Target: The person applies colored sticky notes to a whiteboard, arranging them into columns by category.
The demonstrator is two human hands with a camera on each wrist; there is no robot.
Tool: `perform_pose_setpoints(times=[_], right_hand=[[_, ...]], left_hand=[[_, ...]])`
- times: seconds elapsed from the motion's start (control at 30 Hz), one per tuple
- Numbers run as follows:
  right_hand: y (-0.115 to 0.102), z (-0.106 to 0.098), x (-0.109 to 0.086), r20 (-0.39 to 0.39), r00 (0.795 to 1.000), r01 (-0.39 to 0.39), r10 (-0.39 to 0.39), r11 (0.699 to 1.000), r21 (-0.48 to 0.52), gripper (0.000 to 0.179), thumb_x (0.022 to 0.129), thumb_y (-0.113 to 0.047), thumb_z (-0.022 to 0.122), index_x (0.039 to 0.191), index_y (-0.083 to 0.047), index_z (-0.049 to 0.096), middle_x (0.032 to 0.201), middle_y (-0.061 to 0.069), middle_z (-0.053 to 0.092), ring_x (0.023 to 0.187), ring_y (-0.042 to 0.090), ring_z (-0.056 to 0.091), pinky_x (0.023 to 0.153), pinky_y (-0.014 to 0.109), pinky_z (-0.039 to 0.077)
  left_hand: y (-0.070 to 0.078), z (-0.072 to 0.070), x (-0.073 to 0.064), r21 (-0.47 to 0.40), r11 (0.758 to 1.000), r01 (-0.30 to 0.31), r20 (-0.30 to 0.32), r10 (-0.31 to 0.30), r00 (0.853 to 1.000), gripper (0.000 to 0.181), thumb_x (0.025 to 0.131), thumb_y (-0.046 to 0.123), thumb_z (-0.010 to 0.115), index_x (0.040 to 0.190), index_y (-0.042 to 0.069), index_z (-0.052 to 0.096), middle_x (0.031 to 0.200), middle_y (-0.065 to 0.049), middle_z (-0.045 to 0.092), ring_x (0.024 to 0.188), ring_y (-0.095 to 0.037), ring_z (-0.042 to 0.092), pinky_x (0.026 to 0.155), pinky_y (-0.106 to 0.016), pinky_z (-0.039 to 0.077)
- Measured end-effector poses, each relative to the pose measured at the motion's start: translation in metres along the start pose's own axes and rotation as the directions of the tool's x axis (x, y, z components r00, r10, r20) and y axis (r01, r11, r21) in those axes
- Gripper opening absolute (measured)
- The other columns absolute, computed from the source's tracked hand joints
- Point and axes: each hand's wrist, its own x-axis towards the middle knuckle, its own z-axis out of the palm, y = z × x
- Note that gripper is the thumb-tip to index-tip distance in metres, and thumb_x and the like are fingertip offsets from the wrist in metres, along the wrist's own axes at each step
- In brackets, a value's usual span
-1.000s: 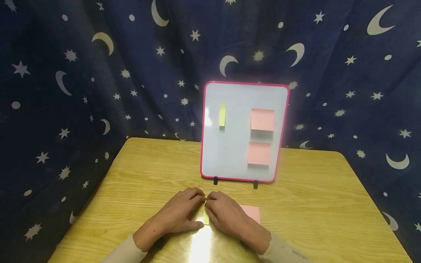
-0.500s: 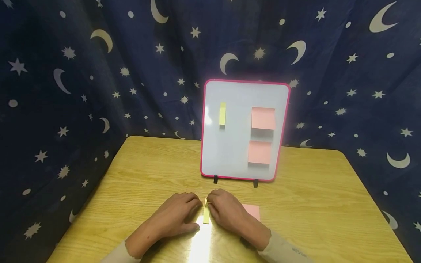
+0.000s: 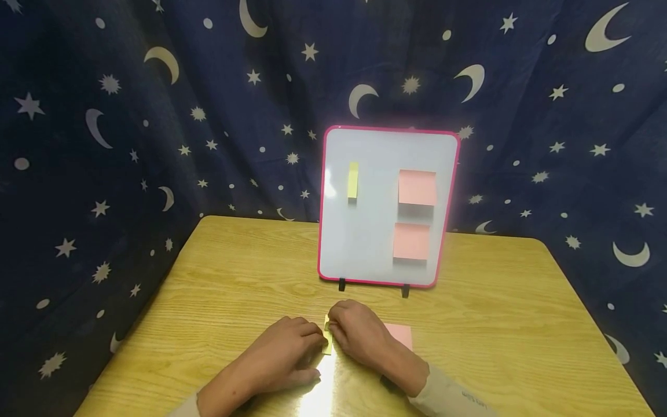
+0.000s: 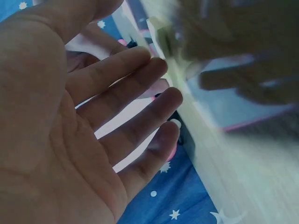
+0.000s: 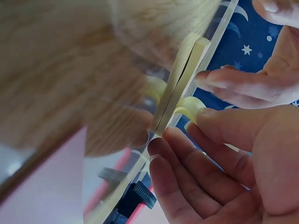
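Observation:
A narrow yellow sticky note pad (image 3: pixel 327 347) lies on the wooden table between the two hands. My right hand (image 3: pixel 359 333) is at its far end, pinching a curled-up yellow sheet (image 5: pixel 190 107) between thumb and forefinger in the right wrist view. From the other side, my left hand (image 3: pixel 283 356) reaches in with its fingertips at the near part of the pad. Its fingers look nearly straight in the left wrist view, thumb spread apart. Part of the pad is hidden under the fingers.
Behind the hands stands a pink-framed whiteboard (image 3: pixel 372 231) on small black feet (image 3: pixel 405 291). It bears a yellow strip note (image 3: pixel 352 180), an upper pink note (image 3: pixel 417 187) and a lower pink note (image 3: pixel 411 241). Pink sticky paper (image 3: pixel 401 335) lies beside my right wrist. A star-patterned curtain (image 3: pixel 234 116) surrounds the table.
My left hand first drew back from the pad, then came in again lower, with its fingertips on the near part. The right hand stays at the far end, where a sheet now curls up.

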Motion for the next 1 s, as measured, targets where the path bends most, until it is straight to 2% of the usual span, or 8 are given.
perform_pose_setpoints(times=[0.17, 0.33, 0.47, 0.8, 1.0], right_hand=[[-0.001, -0.002, 0.000, 0.026, 0.999, -0.020, 0.020, 1.000, 0.011, 0.025, 0.087, -0.008, 0.082, 0.076, -0.017, 0.061, 0.083, -0.007, 0.062, 0.080, 0.007, 0.059, 0.070, 0.025, 0.052], [-0.001, -0.003, 0.000, 0.059, 0.998, -0.038, 0.037, 0.999, 0.023, 0.027, 0.084, -0.012, 0.087, 0.076, -0.017, 0.062, 0.085, -0.006, 0.064, 0.083, 0.008, 0.061, 0.071, 0.025, 0.053], [-0.001, -0.003, 0.000, 0.062, 0.997, -0.041, 0.039, 0.999, 0.024, 0.030, 0.084, -0.013, 0.087, 0.073, -0.018, 0.059, 0.084, -0.006, 0.063, 0.083, 0.009, 0.062, 0.072, 0.026, 0.054], [0.000, -0.007, 0.001, 0.088, 0.996, -0.021, 0.018, 0.999, 0.027, 0.031, 0.081, -0.014, 0.089, 0.072, -0.019, 0.060, 0.086, -0.008, 0.063, 0.087, 0.008, 0.063, 0.075, 0.025, 0.055], [0.001, -0.013, 0.001, 0.160, 0.987, -0.013, 0.003, 0.998, 0.061, 0.013, 0.085, -0.011, 0.086, 0.084, -0.013, 0.073, 0.098, -0.004, 0.070, 0.102, 0.013, 0.068, 0.090, 0.030, 0.058]], left_hand=[[-0.002, -0.007, 0.000, -0.007, 1.000, 0.022, 0.005, -0.022, 1.000, 0.038, 0.085, 0.042, 0.083, 0.113, 0.018, 0.074, 0.111, 0.010, 0.070, 0.105, -0.011, 0.065, 0.089, -0.035, 0.054], [-0.006, -0.008, -0.001, -0.004, 0.997, 0.081, 0.046, -0.080, 0.996, 0.053, 0.087, 0.045, 0.082, 0.128, 0.013, 0.071, 0.116, 0.006, 0.071, 0.109, -0.013, 0.067, 0.094, -0.039, 0.055], [-0.007, -0.007, -0.001, -0.018, 0.995, 0.100, 0.057, -0.099, 0.993, 0.060, 0.088, 0.046, 0.082, 0.135, 0.012, 0.068, 0.120, 0.005, 0.071, 0.112, -0.013, 0.067, 0.095, -0.040, 0.055], [-0.006, -0.006, 0.000, -0.045, 0.996, 0.075, 0.036, -0.073, 0.997, 0.051, 0.087, 0.043, 0.082, 0.129, 0.017, 0.071, 0.115, 0.009, 0.071, 0.109, -0.009, 0.066, 0.092, -0.038, 0.054], [-0.004, -0.006, -0.001, -0.033, 0.998, 0.061, 0.035, -0.060, 0.998, 0.049, 0.087, 0.043, 0.082, 0.127, 0.017, 0.072, 0.111, 0.011, 0.070, 0.107, -0.008, 0.066, 0.088, -0.036, 0.053]])
